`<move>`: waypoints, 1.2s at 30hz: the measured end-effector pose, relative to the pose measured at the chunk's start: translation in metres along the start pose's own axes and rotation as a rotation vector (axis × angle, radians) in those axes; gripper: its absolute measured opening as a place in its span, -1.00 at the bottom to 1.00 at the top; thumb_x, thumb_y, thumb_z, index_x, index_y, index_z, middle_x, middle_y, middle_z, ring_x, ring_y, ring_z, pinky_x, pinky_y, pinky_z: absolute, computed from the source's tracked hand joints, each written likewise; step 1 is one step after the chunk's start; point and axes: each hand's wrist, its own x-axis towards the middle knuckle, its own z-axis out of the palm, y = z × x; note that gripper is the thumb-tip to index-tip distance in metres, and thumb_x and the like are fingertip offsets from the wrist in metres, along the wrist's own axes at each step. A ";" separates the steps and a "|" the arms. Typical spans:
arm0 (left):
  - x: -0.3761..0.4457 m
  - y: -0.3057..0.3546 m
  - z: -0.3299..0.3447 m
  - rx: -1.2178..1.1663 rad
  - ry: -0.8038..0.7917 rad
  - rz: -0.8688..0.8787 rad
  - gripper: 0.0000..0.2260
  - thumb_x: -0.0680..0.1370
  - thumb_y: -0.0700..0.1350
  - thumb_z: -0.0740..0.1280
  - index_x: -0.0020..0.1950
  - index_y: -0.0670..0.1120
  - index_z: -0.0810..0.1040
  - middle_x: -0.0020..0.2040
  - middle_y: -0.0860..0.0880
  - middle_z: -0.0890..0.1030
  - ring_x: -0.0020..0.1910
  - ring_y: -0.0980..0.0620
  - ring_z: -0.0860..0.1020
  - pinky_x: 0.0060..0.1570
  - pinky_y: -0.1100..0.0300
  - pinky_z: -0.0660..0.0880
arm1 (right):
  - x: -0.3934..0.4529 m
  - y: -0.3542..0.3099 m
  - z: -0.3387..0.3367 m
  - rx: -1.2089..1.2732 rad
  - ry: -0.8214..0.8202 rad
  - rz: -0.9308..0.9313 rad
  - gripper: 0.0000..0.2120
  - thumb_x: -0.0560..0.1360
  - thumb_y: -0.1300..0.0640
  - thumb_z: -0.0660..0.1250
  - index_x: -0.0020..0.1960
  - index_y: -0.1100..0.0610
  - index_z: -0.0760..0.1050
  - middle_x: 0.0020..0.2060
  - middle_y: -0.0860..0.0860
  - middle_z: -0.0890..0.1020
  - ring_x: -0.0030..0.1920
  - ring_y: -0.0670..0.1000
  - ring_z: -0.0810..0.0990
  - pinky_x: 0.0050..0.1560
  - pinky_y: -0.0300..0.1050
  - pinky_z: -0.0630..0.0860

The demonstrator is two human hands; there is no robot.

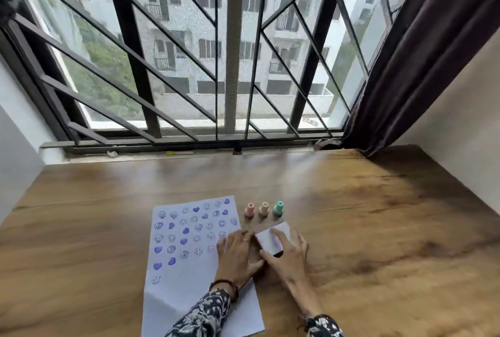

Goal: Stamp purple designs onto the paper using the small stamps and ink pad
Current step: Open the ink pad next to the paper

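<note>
Half your paper (189, 277) bore purple prints; your left hand (236, 254) lay flat-fingered on it, your right hand (288, 258) curled round the ink pad (264, 239) beside it.

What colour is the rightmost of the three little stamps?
The stamp is mint green; head view.

A wooden table (378, 228) stands against a window with a dark metal grille (132, 47), a dark curtain (422, 52) at its right, and a pale apartment building (184, 25) and trees (108, 74) outside.
</note>
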 end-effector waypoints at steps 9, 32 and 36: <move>0.002 0.001 0.003 0.043 0.016 -0.002 -0.42 0.20 0.38 0.16 0.10 0.09 0.39 0.01 0.07 0.58 0.07 0.16 0.32 0.03 0.14 0.12 | 0.010 -0.013 -0.058 0.307 0.414 0.021 -0.73 0.49 -0.02 0.06 -0.12 0.16 0.39 -0.39 0.15 0.52 -0.33 0.19 0.55 -0.36 -0.02 0.27; 0.004 0.000 -0.011 -0.269 0.009 -0.112 -0.29 0.29 0.38 0.03 0.31 0.01 0.35 0.22 0.04 0.47 0.22 0.08 0.40 0.17 0.19 0.17 | 0.051 -0.087 -0.024 -0.166 0.176 -0.369 -0.76 0.52 0.15 0.19 0.16 0.10 0.51 0.09 0.07 0.54 0.00 0.16 0.61 -0.02 0.03 0.51; 0.002 -0.009 -0.025 -0.583 0.160 -0.258 -0.78 0.48 -0.11 0.32 0.11 -0.07 0.54 0.07 -0.09 0.62 0.03 0.01 0.57 0.11 0.06 0.50 | 0.052 -0.091 -0.016 -0.288 0.158 -0.316 -0.81 0.49 0.17 0.19 -0.02 0.13 0.56 -0.04 0.10 0.61 -0.07 0.15 0.62 -0.13 -0.05 0.48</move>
